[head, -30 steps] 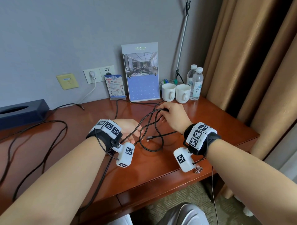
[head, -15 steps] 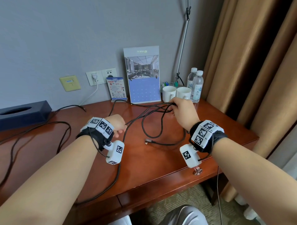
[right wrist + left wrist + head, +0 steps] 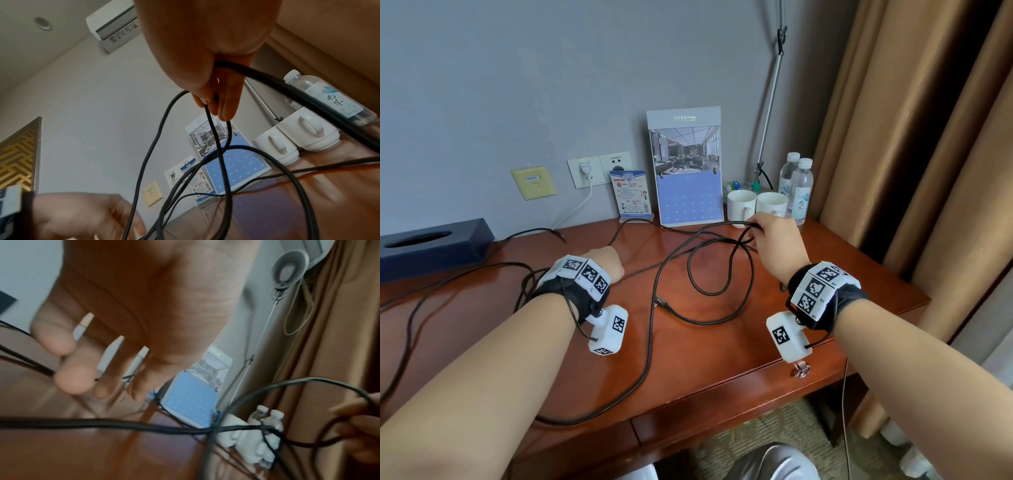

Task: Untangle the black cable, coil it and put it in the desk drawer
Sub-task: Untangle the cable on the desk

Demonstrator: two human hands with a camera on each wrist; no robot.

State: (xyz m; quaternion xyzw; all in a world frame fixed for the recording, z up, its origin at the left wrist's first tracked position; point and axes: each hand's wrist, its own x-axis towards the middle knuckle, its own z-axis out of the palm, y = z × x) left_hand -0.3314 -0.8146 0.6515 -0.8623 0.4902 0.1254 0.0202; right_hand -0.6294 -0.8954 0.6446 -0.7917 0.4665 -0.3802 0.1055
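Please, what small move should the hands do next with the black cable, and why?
Probably the right hand should draw its pinched strands further away from the left hand, to open the tangle. The black cable still lies in crossed loops on the desk, its free plug loose beside them, so coiling seems too early.

Bottle [image 3: 337, 104] label: two Chinese chars. Calendar [image 3: 236, 167] nos. 4–30. My wrist tag [image 3: 822, 301]: "R2". Rest too blurry.
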